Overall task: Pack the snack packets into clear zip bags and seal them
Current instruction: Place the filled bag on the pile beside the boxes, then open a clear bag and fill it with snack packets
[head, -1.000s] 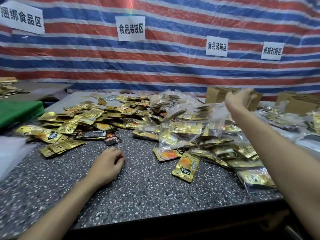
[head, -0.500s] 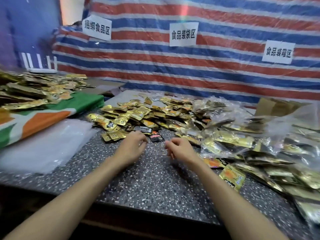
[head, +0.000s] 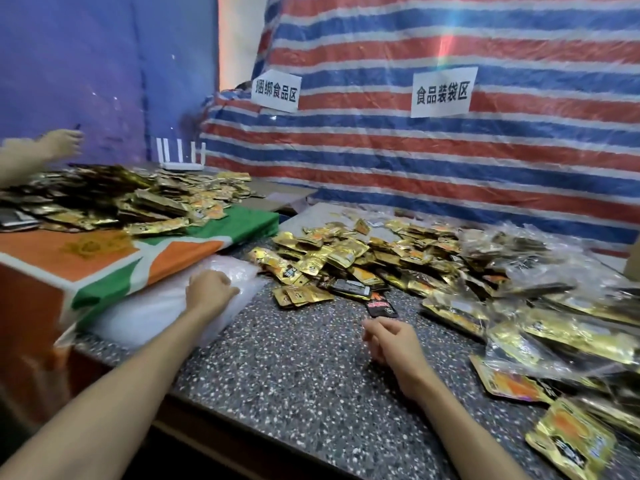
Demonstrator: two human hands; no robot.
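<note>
Zip bags [head: 156, 310], left hand [head: 210, 289] gripping, packets [head: 346, 258] beside

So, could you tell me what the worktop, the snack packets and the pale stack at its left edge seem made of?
Worktop: likely polished stone or terrazzo, dark with pale speckles. Snack packets: glossy metallised gold film, crinkled highlights. Stack of bags: thin plastic film, translucent white where layered, probably zip bags.

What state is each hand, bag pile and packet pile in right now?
left hand: fingers curled on empty zip bags
right hand: loosely curled, holding nothing
empty zip bags: flat stack, unfilled
loose snack packets: heaped, unbagged
filled zip bags: packed, piled; seals unclear
</note>
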